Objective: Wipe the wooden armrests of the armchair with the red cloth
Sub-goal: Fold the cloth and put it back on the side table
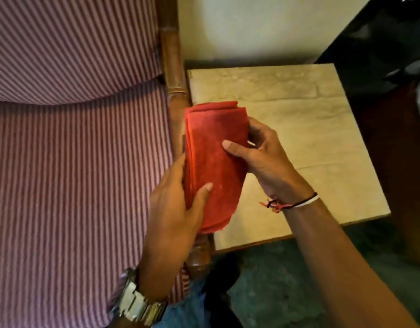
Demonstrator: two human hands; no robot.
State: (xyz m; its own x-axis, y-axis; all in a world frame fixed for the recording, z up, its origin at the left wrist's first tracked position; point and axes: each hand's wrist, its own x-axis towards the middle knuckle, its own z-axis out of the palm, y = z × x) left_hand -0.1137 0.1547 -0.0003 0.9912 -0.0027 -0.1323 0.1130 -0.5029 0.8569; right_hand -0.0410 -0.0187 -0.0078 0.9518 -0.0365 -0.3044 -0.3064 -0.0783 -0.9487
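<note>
A folded red cloth (pixel 211 162) is held in both hands above the armchair's right wooden armrest (pixel 174 72). My left hand (pixel 173 216) grips the cloth's lower left edge, thumb on top. My right hand (pixel 263 157) holds its right side, thumb pressed on the upper face. The armrest runs from the top of the view down to a turned front post (pixel 199 256); its middle stretch is hidden behind the cloth. The armchair's striped red-and-white seat (pixel 74 185) and backrest (pixel 69 43) fill the left half.
A small side table with a pale stone-like top (pixel 310 138) stands tight against the armrest on the right. A cream wall (pixel 251 27) lies behind it, a dark object (pixel 381 43) sits at the upper right, and dark floor (pixel 287 280) shows below.
</note>
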